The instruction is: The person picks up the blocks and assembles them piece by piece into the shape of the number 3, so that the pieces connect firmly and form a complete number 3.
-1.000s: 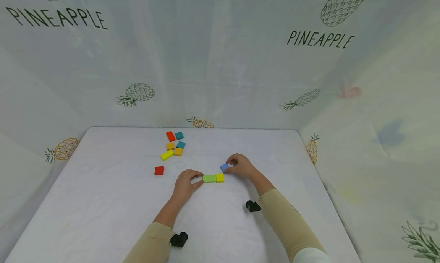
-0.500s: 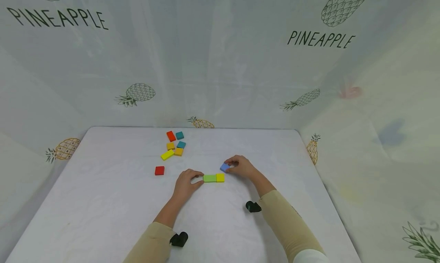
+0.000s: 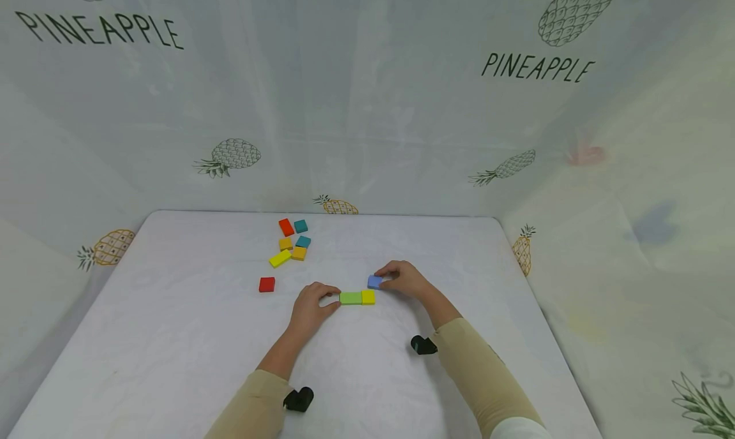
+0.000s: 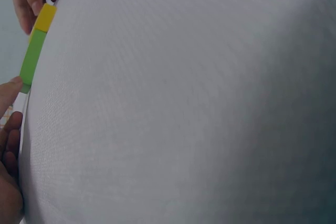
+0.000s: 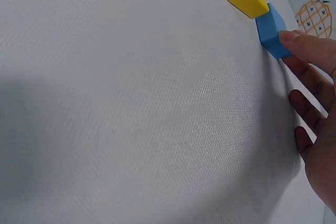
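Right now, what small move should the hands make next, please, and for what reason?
Probably the right hand should nudge the blue block, which it pinches, slightly left. It sits just beyond the yellow block, offset to the right, so their edges do not line up. The left hand touches the green block's left end.

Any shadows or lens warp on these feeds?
Head: even light, soft shadow beside the right tan fabric sleeve; left wrist: dark shadow across the right side of the white tabletop, whose edge looks curved; right wrist: shadows left and below, blue rectangular block clear.
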Available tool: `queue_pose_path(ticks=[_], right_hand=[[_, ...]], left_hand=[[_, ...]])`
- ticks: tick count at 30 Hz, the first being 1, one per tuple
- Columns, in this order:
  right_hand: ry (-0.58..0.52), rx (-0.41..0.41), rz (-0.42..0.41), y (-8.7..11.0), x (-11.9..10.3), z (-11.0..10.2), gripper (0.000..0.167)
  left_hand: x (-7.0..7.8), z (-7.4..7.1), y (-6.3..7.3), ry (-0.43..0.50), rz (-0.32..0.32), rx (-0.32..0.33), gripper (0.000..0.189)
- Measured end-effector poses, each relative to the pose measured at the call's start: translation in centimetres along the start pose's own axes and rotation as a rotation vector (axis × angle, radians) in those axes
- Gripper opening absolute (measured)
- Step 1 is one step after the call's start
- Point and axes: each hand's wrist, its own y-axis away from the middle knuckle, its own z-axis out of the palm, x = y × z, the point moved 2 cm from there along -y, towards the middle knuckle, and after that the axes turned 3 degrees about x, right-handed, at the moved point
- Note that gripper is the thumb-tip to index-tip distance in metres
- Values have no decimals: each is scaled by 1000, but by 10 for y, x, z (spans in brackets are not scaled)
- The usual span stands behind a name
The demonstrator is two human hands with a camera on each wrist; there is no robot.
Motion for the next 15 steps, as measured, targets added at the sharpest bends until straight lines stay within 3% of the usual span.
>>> queue_pose_path(ticks=[15], right_hand=[[11, -27, 2, 0, -1, 0, 21]], left_hand=[[-2, 1, 0, -9, -1, 4, 27]])
